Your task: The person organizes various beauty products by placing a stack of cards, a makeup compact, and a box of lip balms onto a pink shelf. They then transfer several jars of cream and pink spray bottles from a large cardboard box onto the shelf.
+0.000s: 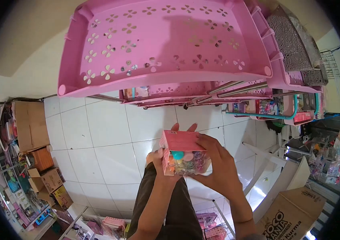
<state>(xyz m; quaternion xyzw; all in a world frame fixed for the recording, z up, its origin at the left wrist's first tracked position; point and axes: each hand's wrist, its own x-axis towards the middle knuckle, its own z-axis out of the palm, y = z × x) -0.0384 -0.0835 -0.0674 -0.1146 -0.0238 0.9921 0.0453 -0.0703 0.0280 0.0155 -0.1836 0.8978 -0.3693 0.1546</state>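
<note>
A small pink box point(180, 140) with a clear front is held up in the middle of the head view. Colourful small round pieces point(189, 162) show through its window; their kind is too small to make out. My left hand point(162, 164) grips the box at its left side, with some fingers hidden behind it. Around the right side and top edge curls my right hand point(220, 164), thumb below the box. The box is above the floor, in front of my legs, and below the near edge of the pink tiered rack point(162, 78).
White tiles point(106, 136) cover the floor. Cartons point(52, 180) and shelves of goods point(14, 192) stand at left. A large brown carton point(294, 212) is at lower right, near white metal legs point(254, 176). Baskets of small goods point(270, 108) sit right of the rack.
</note>
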